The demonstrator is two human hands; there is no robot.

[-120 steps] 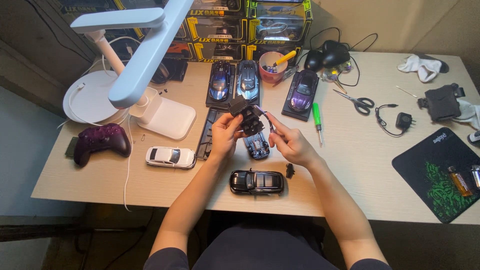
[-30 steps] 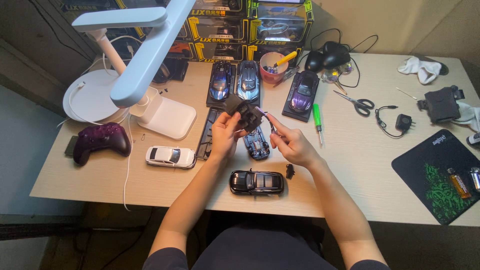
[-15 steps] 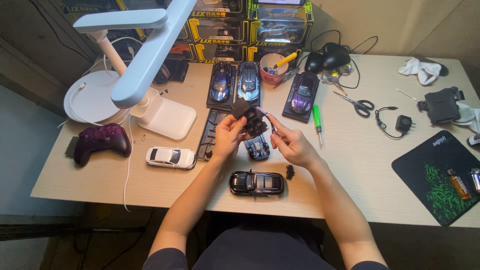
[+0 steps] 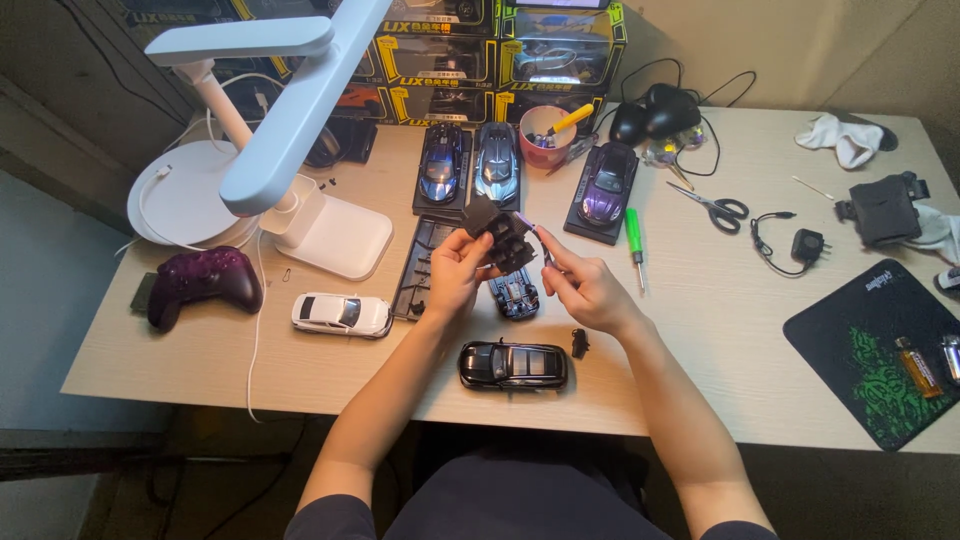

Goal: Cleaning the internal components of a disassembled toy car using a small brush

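Observation:
My left hand grips a black toy car chassis, held up above the desk with its underside tilted toward me. My right hand holds a thin screwdriver whose tip meets the chassis. Directly under my hands lies a blue toy car part on the wooden desk. A black toy car sits near the front edge, with a small black piece beside it. A white toy car lies to the left.
A white desk lamp reaches over the left side. Three model cars on black stands, a pink cup, a green screwdriver, scissors, a purple game controller and a black mouse pad surround me. Boxed toy cars line the back.
My hands have turned the black chassis a little and kept it in the same place above the blue part. Nothing else on the desk has moved.

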